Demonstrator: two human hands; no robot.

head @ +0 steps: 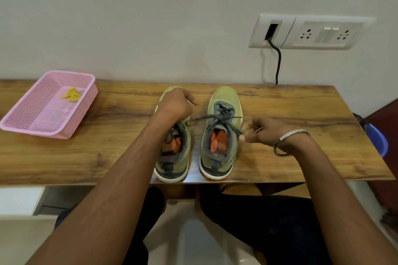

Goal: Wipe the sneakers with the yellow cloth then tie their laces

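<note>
Two olive-green mesh sneakers stand side by side near the front edge of the wooden tabletop (290, 101), toes toward the wall, each with a thick white sole, a grey padded collar and an orange insole showing inside. The right sneaker (221, 135) carries dark grey laces (223, 114) criss-crossed over a grey-blue tongue panel, with one strand stretched taut to the left and another down to the right. The left sneaker (173, 148) is partly covered by the left hand (175, 104), whose fingers are curled closed and seem to pull the leftward strand, though the grip itself is hidden beneath the hand. The right hand (261, 130), with a smooth metal bangle (288, 141) on the wrist, has its fingers bent and pinched on the rightward strand just beside the shoe's collar. Well to the left sits a pink plastic basket (32, 118), rectangular with perforated walls and floor, tilted slightly; in it lies the yellow cloth (71, 94), crumpled into a small wad. The tabletop has a warm, streaked wood grain. On the pale wall behind, a white switch plate (310, 32) holds a black cable (277, 60) hanging down.
</note>
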